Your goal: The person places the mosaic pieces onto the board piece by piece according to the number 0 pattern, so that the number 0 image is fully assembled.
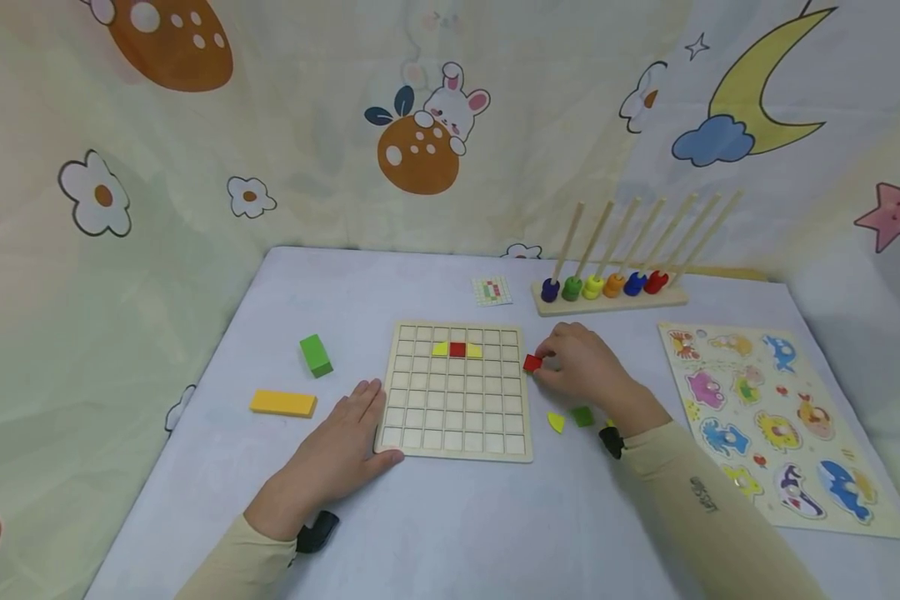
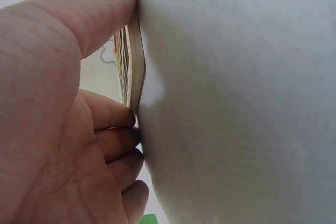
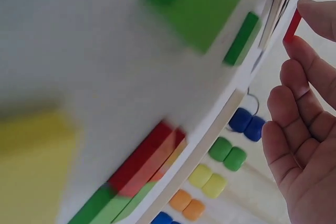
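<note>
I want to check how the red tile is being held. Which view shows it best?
The head view: the red tile sits whole in the right hand, beside the grid board. The right wrist view shows only its thin edge pinched between fingertips. The left wrist view doesn't show it.

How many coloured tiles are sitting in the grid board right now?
3, side by side in the second row of the grid board: yellow tile, red tile, yellow tile. None seem hidden.
</note>
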The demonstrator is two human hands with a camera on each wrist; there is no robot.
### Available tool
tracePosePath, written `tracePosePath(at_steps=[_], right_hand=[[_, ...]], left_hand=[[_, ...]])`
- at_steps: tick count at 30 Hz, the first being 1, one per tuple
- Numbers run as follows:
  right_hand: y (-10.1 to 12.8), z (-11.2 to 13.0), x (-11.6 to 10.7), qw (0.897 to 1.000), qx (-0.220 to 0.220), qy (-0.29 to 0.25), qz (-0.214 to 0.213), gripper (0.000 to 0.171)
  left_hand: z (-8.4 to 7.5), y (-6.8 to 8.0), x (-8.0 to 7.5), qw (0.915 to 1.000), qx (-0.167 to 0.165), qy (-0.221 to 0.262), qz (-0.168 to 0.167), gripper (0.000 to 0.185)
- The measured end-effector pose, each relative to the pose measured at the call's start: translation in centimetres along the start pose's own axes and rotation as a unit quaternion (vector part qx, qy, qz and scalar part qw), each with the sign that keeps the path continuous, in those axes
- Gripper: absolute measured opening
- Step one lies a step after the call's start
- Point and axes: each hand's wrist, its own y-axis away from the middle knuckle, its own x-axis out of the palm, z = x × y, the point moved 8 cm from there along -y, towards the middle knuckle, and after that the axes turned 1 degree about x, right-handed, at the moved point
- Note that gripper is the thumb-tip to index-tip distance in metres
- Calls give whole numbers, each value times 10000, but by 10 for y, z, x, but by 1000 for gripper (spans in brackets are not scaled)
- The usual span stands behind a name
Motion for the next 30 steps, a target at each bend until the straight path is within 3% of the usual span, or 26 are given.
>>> tracePosePath(at_steps=[22, 30], right_hand=[[-26, 54, 10, 9962, -841, 206, -59, 24], [-34, 67, 16, 9956, -881, 327, 73, 24]], left_hand=[[0, 1, 0, 10000, 60, 16, -62, 99], [-1, 2, -2, 10000, 72, 17, -52, 98]])
